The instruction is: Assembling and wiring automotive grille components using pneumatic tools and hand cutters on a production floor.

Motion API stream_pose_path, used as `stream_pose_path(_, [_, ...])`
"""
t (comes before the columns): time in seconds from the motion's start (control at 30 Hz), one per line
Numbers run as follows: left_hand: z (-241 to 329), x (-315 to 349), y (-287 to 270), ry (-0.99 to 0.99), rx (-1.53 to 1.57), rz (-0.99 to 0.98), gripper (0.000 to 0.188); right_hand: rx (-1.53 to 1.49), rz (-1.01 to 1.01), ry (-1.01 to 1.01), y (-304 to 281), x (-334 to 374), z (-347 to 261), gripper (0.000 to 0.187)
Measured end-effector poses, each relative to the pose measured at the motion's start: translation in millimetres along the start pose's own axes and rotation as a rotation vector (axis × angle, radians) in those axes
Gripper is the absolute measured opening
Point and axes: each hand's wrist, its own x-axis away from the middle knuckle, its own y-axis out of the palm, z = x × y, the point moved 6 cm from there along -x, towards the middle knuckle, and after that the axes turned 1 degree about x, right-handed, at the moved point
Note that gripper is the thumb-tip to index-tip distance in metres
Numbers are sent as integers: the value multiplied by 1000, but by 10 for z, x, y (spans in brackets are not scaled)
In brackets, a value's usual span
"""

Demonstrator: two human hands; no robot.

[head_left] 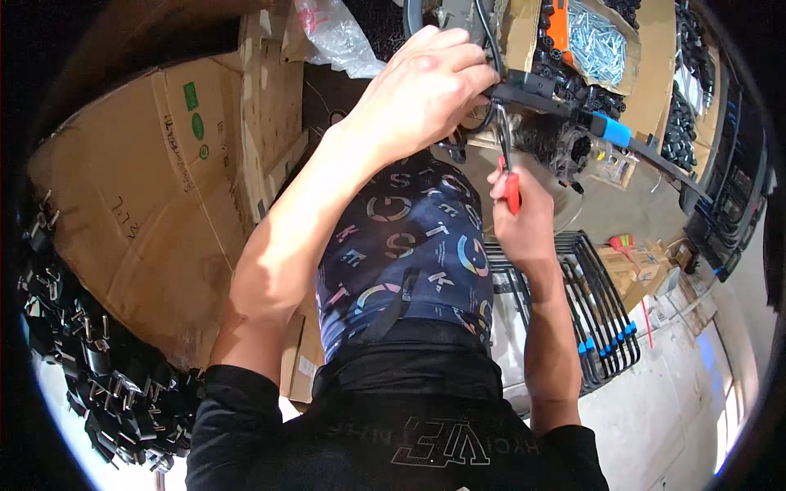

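My left hand [426, 90] is raised and closed around a black cable [494, 49] where it meets a long black bar [573, 110] with a blue end piece [614, 131]. My right hand [524, 221] sits just below and grips red-handled cutters [511, 184], whose tips point up at the cable by the bar. My patterned dark-blue shorts fill the middle of the view below both hands.
Flattened cardboard boxes [147, 188] lie at the left, with a heap of black plugs [90, 368] beneath them. A black wire rack [602, 311] stands at the right. Open boxes of black parts and silver screws [598, 41] sit at the top right, with a clear plastic bag [332, 33] at the top.
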Motion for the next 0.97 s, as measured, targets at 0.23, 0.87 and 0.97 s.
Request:
stream_pose_path(0.23, [-7,18,-33,20,42,-57,33,-39,-20,-143,-42,122,-127,43])
stream_pose_path(0.87, [278,-318,3,-273,-60,-172,29,355,51,290,185,-1109,1860,46])
stream_pose_path(0.97, [300,-533,-130,-278,-103,-345,42,132,338,223,171,-1490,1772,51])
